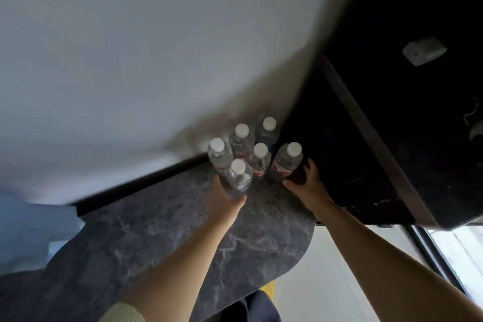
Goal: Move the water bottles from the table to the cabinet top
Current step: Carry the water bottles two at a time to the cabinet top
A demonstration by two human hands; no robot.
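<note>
Several clear water bottles with white caps and red labels stand clustered in the far corner of a dark marbled top, against the white wall. My left hand grips the nearest bottle low on its body. My right hand holds the rightmost bottle near its base, fingers wrapped round its right side. The other bottles stand upright behind, close together.
A dark cabinet or shelf structure rises at the right of the top, with a small white block on it. A white wall bounds the back. A pale blue bag sits at the left edge. Light floor shows below right.
</note>
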